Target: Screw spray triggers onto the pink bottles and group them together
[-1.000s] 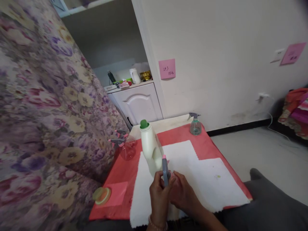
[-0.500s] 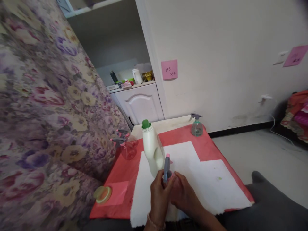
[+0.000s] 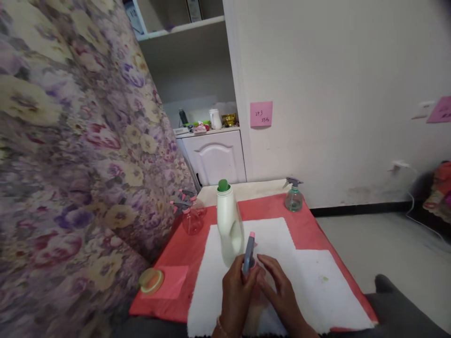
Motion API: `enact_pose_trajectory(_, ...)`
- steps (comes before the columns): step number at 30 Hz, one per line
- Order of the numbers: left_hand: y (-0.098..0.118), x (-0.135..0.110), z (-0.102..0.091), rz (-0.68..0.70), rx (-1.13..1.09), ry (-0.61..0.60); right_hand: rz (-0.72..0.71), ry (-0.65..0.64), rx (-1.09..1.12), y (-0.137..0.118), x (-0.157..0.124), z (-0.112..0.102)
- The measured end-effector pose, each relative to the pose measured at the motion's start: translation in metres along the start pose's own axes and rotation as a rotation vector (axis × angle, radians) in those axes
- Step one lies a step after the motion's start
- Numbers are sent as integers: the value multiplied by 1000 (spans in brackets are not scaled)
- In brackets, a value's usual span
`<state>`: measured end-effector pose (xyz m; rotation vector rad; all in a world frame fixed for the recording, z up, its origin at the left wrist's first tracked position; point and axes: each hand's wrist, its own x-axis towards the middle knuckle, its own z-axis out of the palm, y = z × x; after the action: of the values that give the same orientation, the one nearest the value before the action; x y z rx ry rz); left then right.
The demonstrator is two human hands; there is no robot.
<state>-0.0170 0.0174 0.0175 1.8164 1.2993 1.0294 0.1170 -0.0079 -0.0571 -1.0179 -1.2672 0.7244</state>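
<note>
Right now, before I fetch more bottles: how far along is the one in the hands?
In hand: both hands, left hand and right hand, hold a spray head upright over the white sheet. Whether it is screwed down I cannot tell. The white bottle stands capped. Two pink sprayers and a clear one stand assembled behind.

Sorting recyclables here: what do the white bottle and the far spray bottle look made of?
White bottle: opaque, matte-looking plastic, probably, with a green cap. Far spray bottle: clear, glossy, greenish-tinted body you can see through, likely plastic, with a grey trigger head.

White wall (image 3: 334, 70), floral sofa (image 3: 70, 164) (left), grey floor (image 3: 387, 244).
</note>
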Motion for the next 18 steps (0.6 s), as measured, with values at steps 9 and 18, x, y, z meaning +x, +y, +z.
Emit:
enact_pose_trajectory(9, -7, -1, -2, 65, -29, -15, 77, 34, 13, -46, 31, 16)
enact_pose_trajectory(18, -11, -4, -2, 42, -20, 46, -56, -97, -48, -39, 37, 10)
